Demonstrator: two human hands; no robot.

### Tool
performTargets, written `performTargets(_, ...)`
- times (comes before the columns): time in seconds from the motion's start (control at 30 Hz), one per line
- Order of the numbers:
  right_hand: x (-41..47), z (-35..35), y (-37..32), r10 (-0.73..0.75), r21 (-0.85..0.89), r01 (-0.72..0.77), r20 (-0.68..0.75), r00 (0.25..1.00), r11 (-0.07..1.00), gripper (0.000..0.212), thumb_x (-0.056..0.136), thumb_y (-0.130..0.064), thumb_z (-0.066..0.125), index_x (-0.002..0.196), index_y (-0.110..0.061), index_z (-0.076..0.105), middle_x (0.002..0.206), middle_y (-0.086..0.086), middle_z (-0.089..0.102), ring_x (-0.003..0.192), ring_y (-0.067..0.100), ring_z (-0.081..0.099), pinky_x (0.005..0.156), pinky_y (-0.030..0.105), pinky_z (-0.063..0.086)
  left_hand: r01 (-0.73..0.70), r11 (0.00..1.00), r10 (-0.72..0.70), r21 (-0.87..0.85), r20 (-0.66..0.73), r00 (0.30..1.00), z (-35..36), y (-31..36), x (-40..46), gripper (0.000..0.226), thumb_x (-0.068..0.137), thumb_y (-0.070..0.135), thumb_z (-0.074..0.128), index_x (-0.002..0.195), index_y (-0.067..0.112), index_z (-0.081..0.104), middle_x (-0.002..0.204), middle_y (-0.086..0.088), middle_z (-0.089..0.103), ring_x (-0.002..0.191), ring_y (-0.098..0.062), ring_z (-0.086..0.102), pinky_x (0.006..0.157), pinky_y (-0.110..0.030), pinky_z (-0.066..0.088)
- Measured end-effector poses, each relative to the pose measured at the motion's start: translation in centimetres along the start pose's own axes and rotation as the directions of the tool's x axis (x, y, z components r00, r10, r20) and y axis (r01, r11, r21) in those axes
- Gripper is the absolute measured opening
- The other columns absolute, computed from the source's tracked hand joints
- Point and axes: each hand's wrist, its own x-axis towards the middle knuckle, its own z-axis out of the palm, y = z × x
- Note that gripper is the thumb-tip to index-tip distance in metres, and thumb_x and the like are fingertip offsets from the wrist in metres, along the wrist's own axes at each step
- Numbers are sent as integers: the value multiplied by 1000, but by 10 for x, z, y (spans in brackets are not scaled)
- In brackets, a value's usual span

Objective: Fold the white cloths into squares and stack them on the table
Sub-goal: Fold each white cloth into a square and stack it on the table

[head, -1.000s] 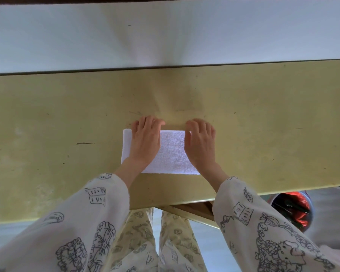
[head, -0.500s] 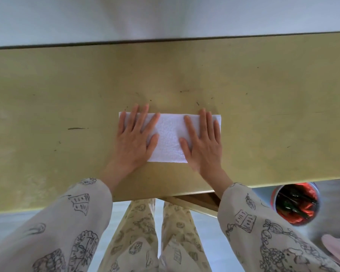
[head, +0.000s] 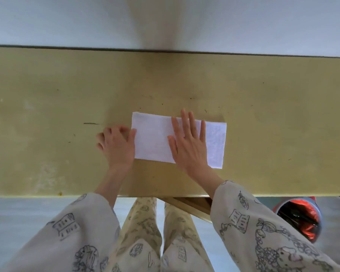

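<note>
Yellowish and scuffed, the table [head: 47, 114] runs along a pale wall, and one white cloth [head: 155, 138] lies on it near the front edge, folded into a long rectangle. Right hand [head: 190, 148] lies flat on the cloth's middle, fingers straight and spread. Left hand [head: 116, 146] sits at the cloth's left edge, fingers curled, thumb touching the edge; whether it pinches the cloth I cannot tell. Patterned sleeves [head: 263, 228] cover both arms. Beneath the table's right end stands a bin [head: 300, 218] with a red liner.

Cloth on the table under my hands

The folded cloth [head: 155, 142] lies on the table [head: 47, 114]. My right hand [head: 190, 148] rests flat on it; my left hand [head: 117, 146] sits at its left edge, fingers [head: 133, 133] touching. A bin [head: 298, 220] stands on the floor, right of my right hand and nearer me.
</note>
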Motion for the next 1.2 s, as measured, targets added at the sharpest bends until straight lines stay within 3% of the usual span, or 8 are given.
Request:
performTargets(0.3,3,19,1,-64,-39,63,-18,998,997,58,95,-41,29,145,-12,25,153,12,23,142,26,13,114,52,6,14,999,-19,34,153,988,-6,19,3,34,90,36,52,111,10,60,119,-12,50,116,-30,40,95,-39,32)
performTargets(0.43,3,18,1,-57,-45,57,-17,998,997,58,95,-43,29,145,-14,23,154,12,21,142,25,12,114,52,5,45,976,8,-212,242,970,-15,23,4,17,91,24,54,100,10,51,91,-2,56,89,-23,51,72,-31,37)
performTargets(0.6,9,18,-7,-19,-27,19,20,1000,999,59,94,-44,29,145,-17,24,154,10,19,143,25,11,114,53,4,199,909,-42,-367,394,918,-23,12,15,17,87,20,62,99,8,62,95,-4,62,90,-22,57,79,-32,44)
performTargets(0.73,16,12,-9,-52,52,51,18,998,997,55,94,-43,26,142,-17,32,153,13,24,142,28,19,113,53,7,110,926,17,-362,332,943,-33,14,15,14,87,22,60,92,9,60,82,-2,58,80,-21,53,71,-31,40)
performTargets(0.83,7,-6,-2,-58,251,82,-101,993,965,44,94,-27,33,133,-11,47,147,19,34,136,33,32,108,50,31,-33,932,123,-360,229,966,-46,30,1,11,88,24,58,95,16,56,76,4,54,70,-15,50,59,-25,38)
performTargets(0.93,-12,-36,15,216,552,-102,-145,966,828,31,94,-9,42,120,-10,60,133,13,50,108,21,57,86,27,46,-166,909,253,-383,190,949,-52,57,-19,7,88,23,58,95,21,57,74,7,55,62,-12,51,55,-23,42)
performTargets(1.03,-29,-57,40,496,752,-375,73,865,542,29,93,-3,43,109,-12,65,100,4,60,77,14,56,74,25,45,-270,881,366,-387,201,909,-39,85,-43,11,88,22,60,98,17,61,73,8,56,63,-17,57,62,-31,50)
performTargets(1.2,-44,-56,65,562,818,-553,386,731,159,26,94,-4,40,105,-6,63,79,0,63,70,15,61,71,24,53,-327,876,442,-355,317,839,18,115,-64,7,87,13,57,93,16,59,72,9,54,67,-16,55,64,-24,47)
